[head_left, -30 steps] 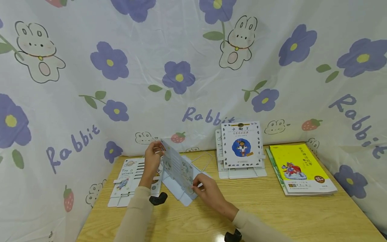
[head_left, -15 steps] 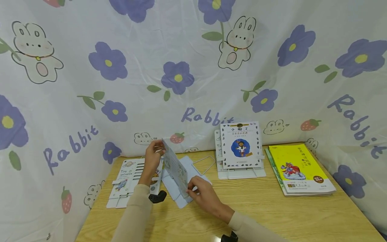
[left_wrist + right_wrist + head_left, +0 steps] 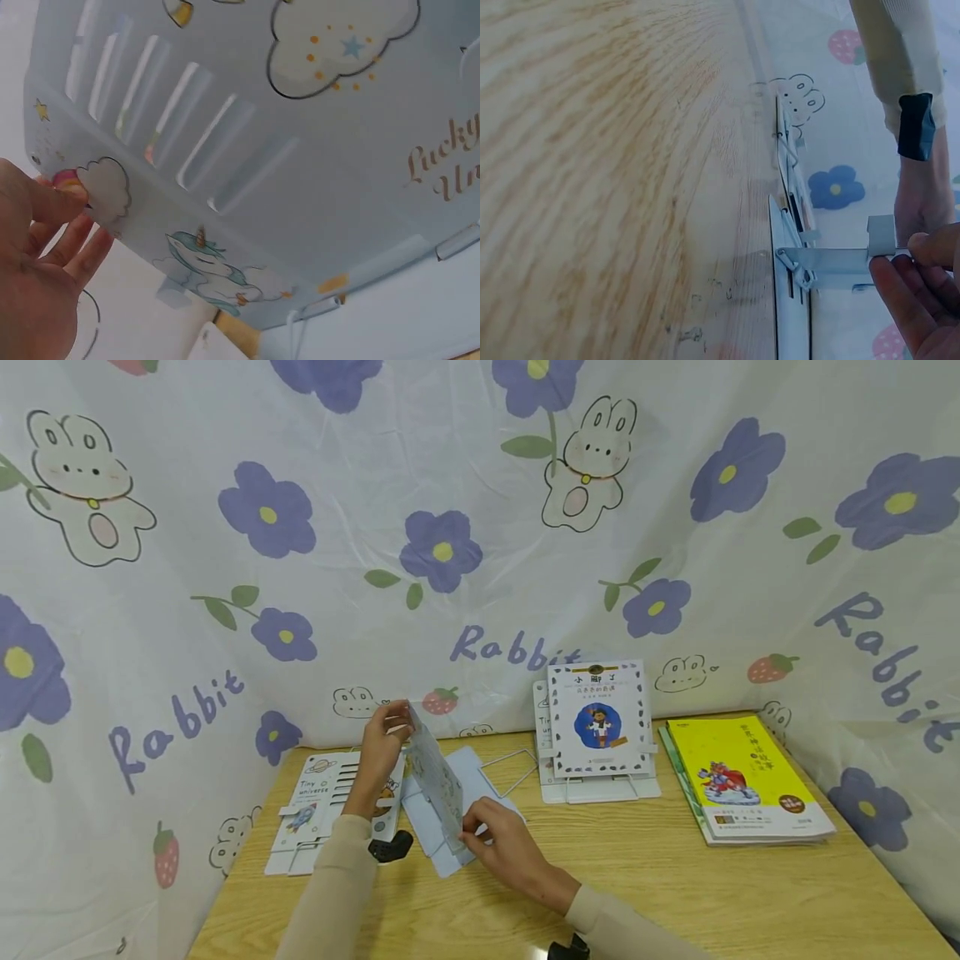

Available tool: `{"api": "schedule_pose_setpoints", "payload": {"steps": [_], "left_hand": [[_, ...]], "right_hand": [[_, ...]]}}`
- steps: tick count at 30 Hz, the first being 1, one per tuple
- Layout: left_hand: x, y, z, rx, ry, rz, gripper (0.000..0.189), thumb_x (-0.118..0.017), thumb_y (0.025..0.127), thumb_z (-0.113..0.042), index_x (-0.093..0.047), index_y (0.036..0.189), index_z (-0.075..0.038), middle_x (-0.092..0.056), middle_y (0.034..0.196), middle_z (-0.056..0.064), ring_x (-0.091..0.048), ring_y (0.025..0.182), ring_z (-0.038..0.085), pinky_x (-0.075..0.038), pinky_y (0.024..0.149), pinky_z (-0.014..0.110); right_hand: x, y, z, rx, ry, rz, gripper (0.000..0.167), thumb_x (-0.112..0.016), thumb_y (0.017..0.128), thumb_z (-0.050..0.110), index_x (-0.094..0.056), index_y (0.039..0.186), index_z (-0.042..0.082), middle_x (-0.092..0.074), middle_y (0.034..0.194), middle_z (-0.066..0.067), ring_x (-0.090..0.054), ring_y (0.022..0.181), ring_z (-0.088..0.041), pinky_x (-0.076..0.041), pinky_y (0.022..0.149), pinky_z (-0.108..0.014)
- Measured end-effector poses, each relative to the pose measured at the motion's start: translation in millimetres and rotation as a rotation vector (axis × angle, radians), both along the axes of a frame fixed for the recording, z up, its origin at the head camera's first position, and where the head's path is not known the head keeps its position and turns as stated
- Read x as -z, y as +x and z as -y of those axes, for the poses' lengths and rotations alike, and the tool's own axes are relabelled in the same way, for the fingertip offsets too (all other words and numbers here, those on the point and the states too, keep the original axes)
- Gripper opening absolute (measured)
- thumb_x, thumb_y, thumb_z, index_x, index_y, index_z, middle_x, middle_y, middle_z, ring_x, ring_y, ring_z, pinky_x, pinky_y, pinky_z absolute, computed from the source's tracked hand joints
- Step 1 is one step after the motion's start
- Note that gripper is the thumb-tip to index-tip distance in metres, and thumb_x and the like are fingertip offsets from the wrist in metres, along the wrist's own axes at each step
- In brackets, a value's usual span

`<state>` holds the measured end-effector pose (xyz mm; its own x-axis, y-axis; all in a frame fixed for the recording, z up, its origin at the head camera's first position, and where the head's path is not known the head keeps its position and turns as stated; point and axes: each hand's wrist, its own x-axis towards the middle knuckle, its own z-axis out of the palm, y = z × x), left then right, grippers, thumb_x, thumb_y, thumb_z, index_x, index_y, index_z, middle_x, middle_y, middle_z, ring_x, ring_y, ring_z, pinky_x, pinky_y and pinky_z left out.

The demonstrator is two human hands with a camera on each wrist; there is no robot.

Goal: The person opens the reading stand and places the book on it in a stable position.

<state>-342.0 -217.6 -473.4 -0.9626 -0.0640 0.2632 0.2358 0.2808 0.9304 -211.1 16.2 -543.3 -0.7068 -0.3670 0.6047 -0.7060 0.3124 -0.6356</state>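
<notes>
A pale blue folding book stand [image 3: 437, 777] printed with a unicorn [image 3: 210, 266] and clouds stands on the table, its panel tilted up from its base [image 3: 476, 777]. My left hand [image 3: 381, 750] pinches the panel's top corner between thumb and fingers. At the panel's lower right edge, my right hand [image 3: 512, 850] pinches a small bent tab [image 3: 882, 234], as the right wrist view shows. Slots and gold lettering [image 3: 446, 161] cover the panel in the left wrist view. A wire leg [image 3: 517, 768] extends behind the base.
To the left sits a white "Tiny universe" stand [image 3: 303, 793], partly behind my left arm. A similar stand [image 3: 573, 791] at the back holds a white book [image 3: 597, 718]. A yellow-covered stack of books [image 3: 738, 764] lies at right. A rabbit-print curtain [image 3: 480, 468] hangs behind the table.
The panel has swung more edge-on to the head view, its lower edge shifting left. My right hand has moved slightly left with it, uncovering more of the base and wire leg; both hands keep their hold.
</notes>
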Motion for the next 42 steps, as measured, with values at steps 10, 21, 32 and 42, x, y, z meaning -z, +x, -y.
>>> {"api": "schedule_pose_setpoints", "payload": {"steps": [10,21,32,42], "left_hand": [[-34.1,13.1,-9.6,0.039,-0.275,-0.280,0.036,-0.060,0.098,0.015,-0.069,0.130,0.002,-0.058,0.137,0.019,-0.054,0.137,0.036,-0.045,0.122,0.049],[-48.4,36.2,-19.0,0.280,-0.632,-0.507,0.031,-0.064,0.095,0.015,-0.077,0.104,-0.012,-0.074,0.117,0.008,-0.063,0.117,0.029,-0.055,0.098,0.050],[-47.4,40.3,-16.6,0.343,-0.743,-0.671,0.023,-0.073,0.092,0.012,-0.078,0.095,-0.010,-0.071,0.104,0.004,-0.062,0.102,0.023,-0.056,0.086,0.042],[-45.9,38.1,-13.5,0.354,-0.729,-0.656,0.021,-0.075,0.092,0.010,-0.079,0.097,-0.010,-0.072,0.105,0.004,-0.063,0.102,0.022,-0.057,0.088,0.040]], "right_hand": [[0.7,0.8,-1,-0.006,0.002,-0.006,0.021,-0.079,0.094,0.001,-0.061,0.096,0.013,-0.065,0.093,0.000,-0.072,0.086,-0.012,-0.059,0.070,-0.012],[0.7,-0.6,-4,-0.003,-0.006,0.030,0.018,-0.080,0.095,0.004,-0.063,0.097,0.012,-0.067,0.094,0.000,-0.071,0.087,-0.010,-0.060,0.070,-0.014],[-4.5,-6.3,-14,-0.067,0.029,0.090,0.010,-0.077,0.098,0.007,-0.068,0.102,0.012,-0.072,0.097,-0.002,-0.071,0.086,-0.010,-0.061,0.070,-0.019],[-19.5,-53.6,-45,0.138,0.176,0.101,0.009,-0.076,0.098,0.004,-0.076,0.104,0.010,-0.075,0.094,-0.001,-0.070,0.081,-0.013,-0.058,0.069,-0.023]]}}
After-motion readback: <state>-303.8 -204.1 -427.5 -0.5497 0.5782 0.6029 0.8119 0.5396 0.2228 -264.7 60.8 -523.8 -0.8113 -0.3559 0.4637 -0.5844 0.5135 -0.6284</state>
